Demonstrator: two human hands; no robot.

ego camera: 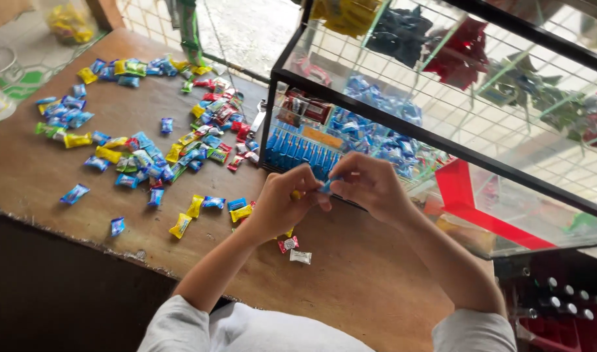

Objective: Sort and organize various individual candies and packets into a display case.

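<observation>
My left hand (286, 203) and my right hand (369, 187) meet above the brown wooden table (44, 169), fingers pinched together on one small blue-wrapped candy (327, 186). A bit of yellow shows under my left fingers. Just below my left hand lie a red-and-white candy (288, 244) and a white one (301, 257). A yellow candy (180, 225) and other blue and yellow ones lie to the left of my left hand.
Several blue, yellow, red and green wrapped candies (148, 160) are scattered over the table's left half. A black-framed glass display case (441, 130) full of packets stands at the right. The table's near edge (64, 228) drops to a dark gap.
</observation>
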